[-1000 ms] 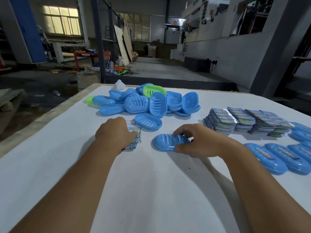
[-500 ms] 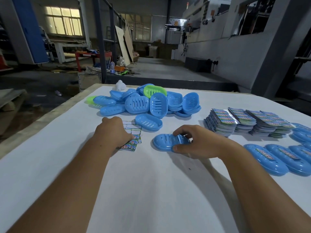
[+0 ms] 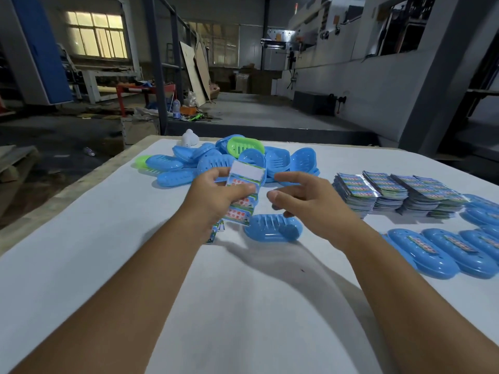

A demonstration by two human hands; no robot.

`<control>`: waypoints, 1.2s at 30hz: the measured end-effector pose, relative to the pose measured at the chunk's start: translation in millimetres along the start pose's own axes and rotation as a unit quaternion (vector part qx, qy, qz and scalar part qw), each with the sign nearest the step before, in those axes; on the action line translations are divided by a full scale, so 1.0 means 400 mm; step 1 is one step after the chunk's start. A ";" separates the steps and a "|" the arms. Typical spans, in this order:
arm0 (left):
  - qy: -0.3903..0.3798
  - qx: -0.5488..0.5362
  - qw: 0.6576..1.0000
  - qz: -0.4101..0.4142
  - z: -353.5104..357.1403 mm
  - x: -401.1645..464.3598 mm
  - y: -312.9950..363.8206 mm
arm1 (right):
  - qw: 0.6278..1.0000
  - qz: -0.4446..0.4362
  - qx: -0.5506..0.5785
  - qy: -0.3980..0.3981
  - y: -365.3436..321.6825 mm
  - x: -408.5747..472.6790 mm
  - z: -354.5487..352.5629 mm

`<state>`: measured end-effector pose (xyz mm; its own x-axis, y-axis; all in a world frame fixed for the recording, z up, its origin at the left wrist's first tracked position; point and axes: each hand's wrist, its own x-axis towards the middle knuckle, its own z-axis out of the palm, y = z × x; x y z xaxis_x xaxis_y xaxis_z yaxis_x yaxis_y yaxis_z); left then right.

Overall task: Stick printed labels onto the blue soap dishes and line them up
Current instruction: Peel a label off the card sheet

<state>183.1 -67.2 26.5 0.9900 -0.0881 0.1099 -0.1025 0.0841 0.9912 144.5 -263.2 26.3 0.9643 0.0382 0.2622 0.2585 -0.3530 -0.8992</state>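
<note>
**Label sheet lifted, dish waiting below**

Head view: the left hand (image 3: 216, 193) pinches a strip of printed labels (image 3: 243, 195) between thumb and fingers, held upright above the bench (image 3: 108, 265). The right hand (image 3: 305, 201) hovers at its three o'clock, fingers loosely spread and holding nothing. Just below both, toward six o'clock, a blue soap dish (image 3: 272, 228) lies alone on the bench. The strip looks light and floppy, so it is best taken by an edge. The dish looks like stiff, light, smooth plastic that may skid; its rim is the place to steady it. The print shows red and green blocks with a blank white patch on top; no writing is legible. Labelled dishes (image 3: 437, 252) sit at four o'clock, label stacks (image 3: 388, 190) at two, unlabelled dishes (image 3: 216, 160) at twelve.
</note>
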 end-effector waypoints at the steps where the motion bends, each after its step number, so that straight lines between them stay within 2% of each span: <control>1: -0.020 -0.013 1.000 -0.012 0.014 -0.007 -0.005 | 1.000 0.006 0.016 -0.011 0.000 -0.001 0.008; 5: -0.066 -0.050 0.996 -0.042 0.037 -0.017 -0.021 | 0.999 0.012 0.048 0.007 -0.002 0.003 0.013; 12: -0.015 0.099 0.995 0.017 0.021 -0.008 -0.011 | 0.996 0.027 0.019 0.077 0.003 0.017 -0.012; 17: -0.012 0.160 0.986 0.041 0.018 -0.015 -0.012 | 0.997 0.033 -0.005 0.075 0.004 0.018 -0.017; 30: -0.021 0.189 0.978 0.087 0.022 -0.015 -0.018 | 0.995 0.056 0.000 0.084 0.009 0.020 -0.015; 36: -0.040 0.178 0.977 0.112 0.033 -0.018 -0.046 | 0.986 0.013 -0.131 0.103 0.024 0.011 0.000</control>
<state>176.7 -81.3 8.7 0.9296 -0.1860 0.3181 -0.3569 -0.2390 0.9031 151.3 -266.3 18.8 0.9310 -0.1561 0.3298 0.1834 -0.5811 -0.7929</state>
